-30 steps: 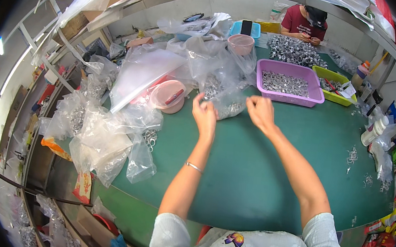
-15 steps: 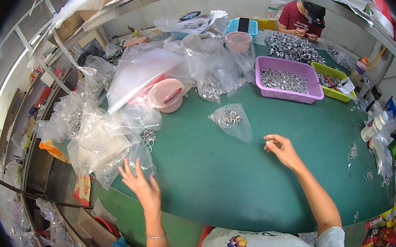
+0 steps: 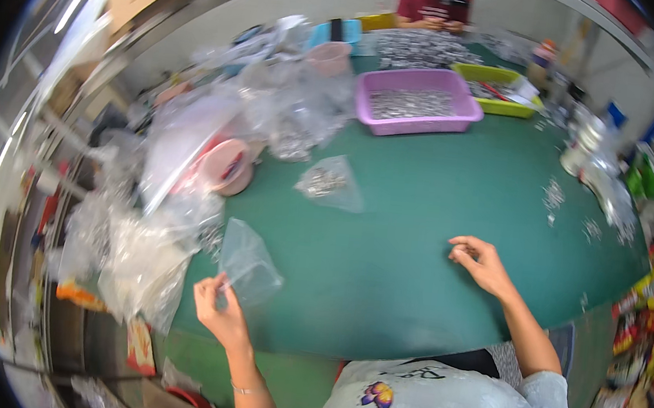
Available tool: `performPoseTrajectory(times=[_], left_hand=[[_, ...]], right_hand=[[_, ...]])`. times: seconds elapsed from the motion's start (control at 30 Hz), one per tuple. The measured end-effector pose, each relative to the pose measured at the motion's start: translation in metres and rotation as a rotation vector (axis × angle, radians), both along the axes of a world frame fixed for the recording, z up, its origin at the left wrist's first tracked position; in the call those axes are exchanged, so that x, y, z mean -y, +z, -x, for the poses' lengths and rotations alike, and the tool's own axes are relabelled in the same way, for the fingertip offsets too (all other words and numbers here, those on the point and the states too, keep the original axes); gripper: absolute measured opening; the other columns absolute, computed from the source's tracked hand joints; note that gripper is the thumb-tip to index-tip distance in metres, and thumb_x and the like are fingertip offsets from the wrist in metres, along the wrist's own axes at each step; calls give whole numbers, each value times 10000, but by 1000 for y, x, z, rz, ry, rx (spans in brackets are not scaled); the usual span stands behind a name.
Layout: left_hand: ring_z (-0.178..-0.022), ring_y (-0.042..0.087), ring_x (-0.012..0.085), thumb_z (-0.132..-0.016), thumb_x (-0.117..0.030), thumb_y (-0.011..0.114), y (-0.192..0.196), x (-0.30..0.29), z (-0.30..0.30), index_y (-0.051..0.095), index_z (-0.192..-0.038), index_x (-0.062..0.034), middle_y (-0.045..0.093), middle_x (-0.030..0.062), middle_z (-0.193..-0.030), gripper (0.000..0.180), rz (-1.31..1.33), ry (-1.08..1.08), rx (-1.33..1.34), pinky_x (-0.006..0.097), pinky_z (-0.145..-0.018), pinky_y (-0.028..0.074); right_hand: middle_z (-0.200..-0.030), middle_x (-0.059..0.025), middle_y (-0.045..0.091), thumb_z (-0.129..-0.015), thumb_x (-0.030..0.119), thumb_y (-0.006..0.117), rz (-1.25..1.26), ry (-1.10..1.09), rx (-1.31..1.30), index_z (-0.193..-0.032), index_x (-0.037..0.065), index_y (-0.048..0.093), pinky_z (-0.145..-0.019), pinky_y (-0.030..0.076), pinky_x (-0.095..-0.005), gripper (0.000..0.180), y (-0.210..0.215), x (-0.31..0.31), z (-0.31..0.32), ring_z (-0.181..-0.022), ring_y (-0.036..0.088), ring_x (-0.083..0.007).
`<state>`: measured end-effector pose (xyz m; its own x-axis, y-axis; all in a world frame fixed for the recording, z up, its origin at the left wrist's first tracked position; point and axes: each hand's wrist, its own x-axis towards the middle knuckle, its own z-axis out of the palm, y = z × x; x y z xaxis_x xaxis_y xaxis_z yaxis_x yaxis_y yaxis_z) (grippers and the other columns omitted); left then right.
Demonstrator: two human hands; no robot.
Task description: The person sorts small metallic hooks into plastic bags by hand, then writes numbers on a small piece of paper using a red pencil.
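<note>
My left hand [image 3: 223, 318] pinches the corner of an empty-looking clear plastic bag [image 3: 250, 266], which stands out above the table's left side. My right hand [image 3: 481, 266] hovers over the right part of the green table, fingers curled in toward the thumb; whatever they hold, if anything, is too small and blurred to make out. Between and beyond the hands lies another clear bag [image 3: 331, 182] with small silvery metal pieces inside. Loose metal rings [image 3: 212, 238] lie just past the pinched bag.
A purple tray [image 3: 421, 126] and a yellow-green tray [image 3: 502, 107] hold metal pieces at the back. Plastic bags [image 3: 141, 257] and a pink tub [image 3: 226, 168] crowd the left. Bottles [image 3: 582, 144] stand at the right edge. Across the table sits another person [image 3: 432, 8].
My left hand has closed from spread fingers and taken hold of a clear bag, drawing it away from the pile. The whole view has shifted, with the table things now further left.
</note>
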<state>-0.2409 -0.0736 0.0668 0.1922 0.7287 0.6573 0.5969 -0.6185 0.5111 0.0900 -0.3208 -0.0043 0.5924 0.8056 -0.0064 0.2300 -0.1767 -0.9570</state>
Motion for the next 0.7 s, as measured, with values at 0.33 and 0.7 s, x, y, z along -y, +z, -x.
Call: performPoseTrajectory(times=[0.33,0.7], left_hand=[[-669,418,172,-674,171,492,-13,123,-167,626,-846,-31,415,56,-716,297,111,-690,145,252,-576,357],[-703,428,178,-683,159,512,-20,152,-240,618,-829,-31,404,65,-757,262,223,-909,136,264,-605,377]], right_hand=[[-1038,-68,552,-724,106,644,-91,-586,463,-1208,65,446,-798,400,-302,524,-24,102,-41,-984,507,-180],[-1353,-132,355,-776,468,575,273,-613,748,-1299,92,384,-1046,244,-407,672,-40,125,-233,-1285,270,-311]])
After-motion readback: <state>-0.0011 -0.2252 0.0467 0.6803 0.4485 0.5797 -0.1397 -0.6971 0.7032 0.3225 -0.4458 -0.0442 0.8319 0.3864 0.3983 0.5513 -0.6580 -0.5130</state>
